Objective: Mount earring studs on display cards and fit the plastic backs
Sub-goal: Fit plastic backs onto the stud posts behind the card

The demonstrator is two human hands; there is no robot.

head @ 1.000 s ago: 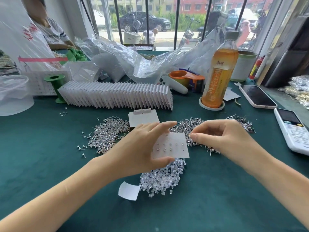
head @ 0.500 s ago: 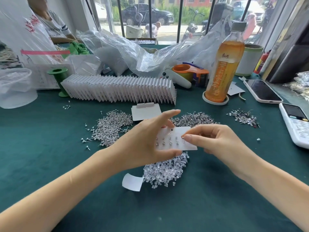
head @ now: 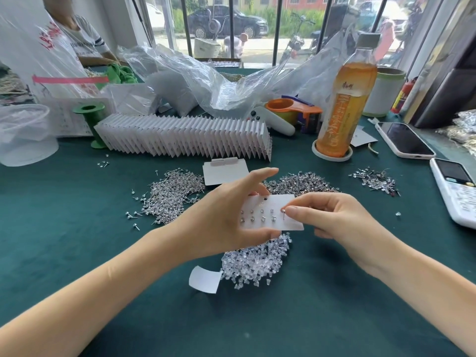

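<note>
On the tabletop (head: 77, 253), a heap of plastic backs (head: 253, 261) lies nearest; stud piles (head: 172, 194) sit behind it, left and right; the row of cards (head: 185, 136) stands behind those, a bottle (head: 342, 104) to its right.

A matt green cloth table (head: 77, 253) is seen; matt white paper card (head: 278, 202), shiny metal studs (head: 172, 191), clear glossy plastic backs (head: 255, 264).
</note>
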